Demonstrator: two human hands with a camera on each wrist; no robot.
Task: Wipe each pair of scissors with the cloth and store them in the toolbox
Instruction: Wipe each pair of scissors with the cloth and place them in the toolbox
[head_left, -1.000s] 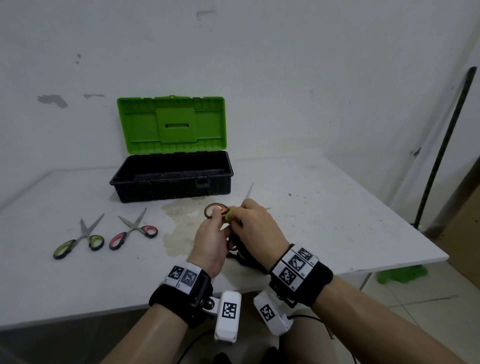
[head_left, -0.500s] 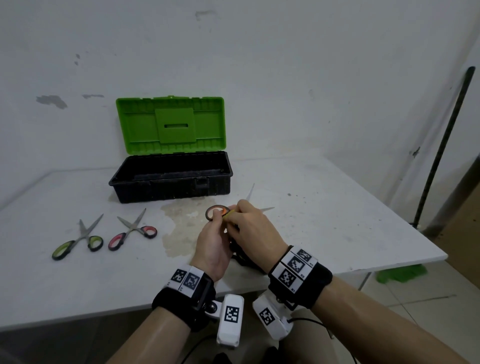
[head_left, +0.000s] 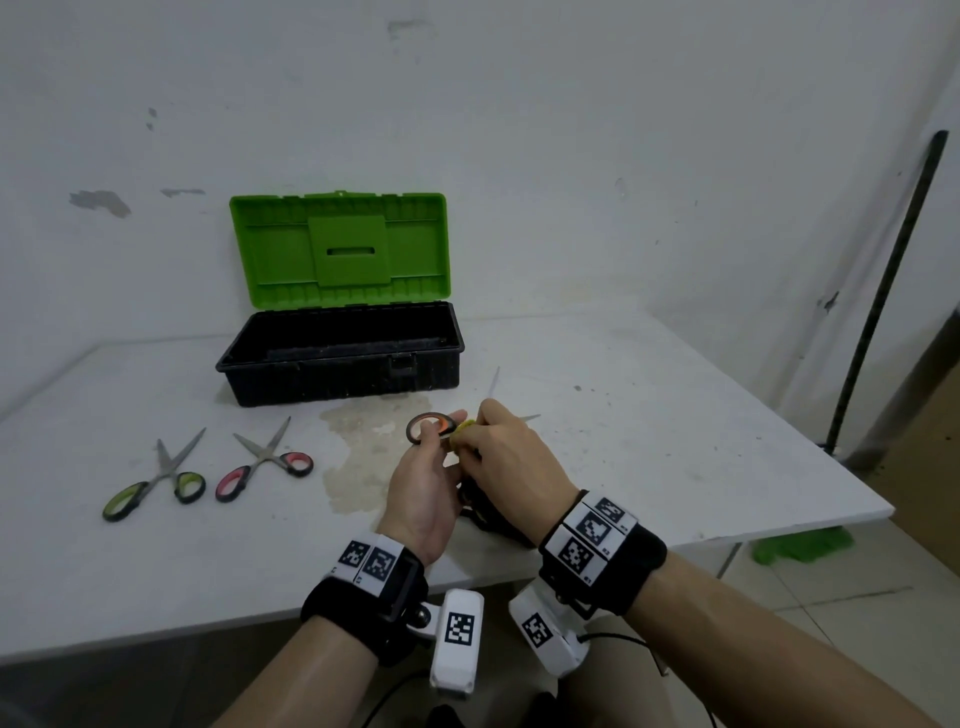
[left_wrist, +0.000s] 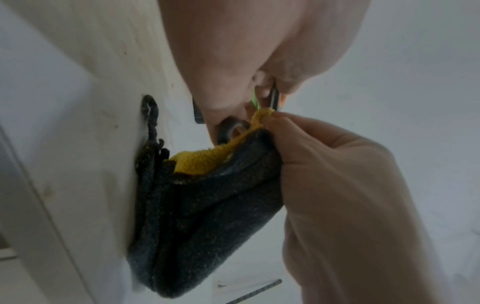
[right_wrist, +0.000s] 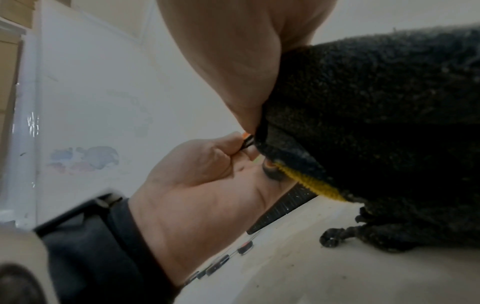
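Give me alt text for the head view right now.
Over a white table, the left hand pinches orange-handled scissors while the right hand rubs them with a dark, yellow-edged cloth. Green-handled scissors and red-handled scissors lie left, before the open toolbox.

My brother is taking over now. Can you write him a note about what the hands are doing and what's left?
Left hand grips the orange-handled scissors by a handle ring.
Right hand pinches the dark cloth against them, wiping.
Green-handled scissors and red-handled scissors lie on the table, left of the hands.
Toolbox is open; no scissors visible inside.
Left: finish wiping, store all three.
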